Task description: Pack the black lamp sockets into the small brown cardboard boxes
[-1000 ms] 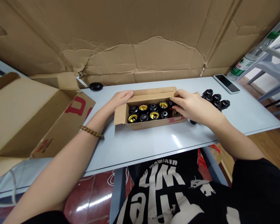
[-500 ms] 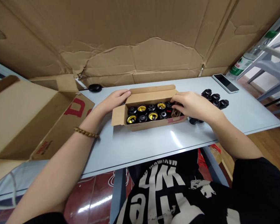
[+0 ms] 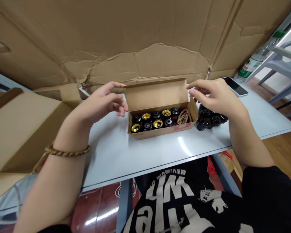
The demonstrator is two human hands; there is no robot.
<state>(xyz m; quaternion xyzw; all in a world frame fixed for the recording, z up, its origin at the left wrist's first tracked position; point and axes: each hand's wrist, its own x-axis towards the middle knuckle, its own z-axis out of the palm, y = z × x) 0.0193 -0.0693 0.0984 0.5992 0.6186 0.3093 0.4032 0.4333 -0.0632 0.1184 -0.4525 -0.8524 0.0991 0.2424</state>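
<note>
leftmost, a big open carton (image 3: 16, 126) gapes at the edge of the worktop (image 3: 106, 158). next comes the left arm with a beaded bracelet (image 3: 68, 152) at its wrist. the left hand (image 3: 100, 103) is raised beside the small box (image 3: 161, 131), its fingers apart: the topmost reaches the upper left corner of the lid (image 3: 157, 94), the others curl near the box's left end.

the small box sits on the worktop between the 2 hands, lid standing up at the back. inside are 9 black cylinders (image 3: 156, 115), 5 behind and 4 in front, 4 of them showing yellow insides; crumpled brown paper (image 3: 183, 117) fills the right end.

at the lid's upper right corner is the right hand (image 3: 213, 94), thumb and forefinger close together; i cannot tell whether they pinch the cardboard. below it, just beside the box, more black parts (image 3: 205, 122) stand clustered, partly covered by the hand. farther right lies a phone (image 3: 236, 87), then a green-capped bottle (image 3: 251, 66).
</note>
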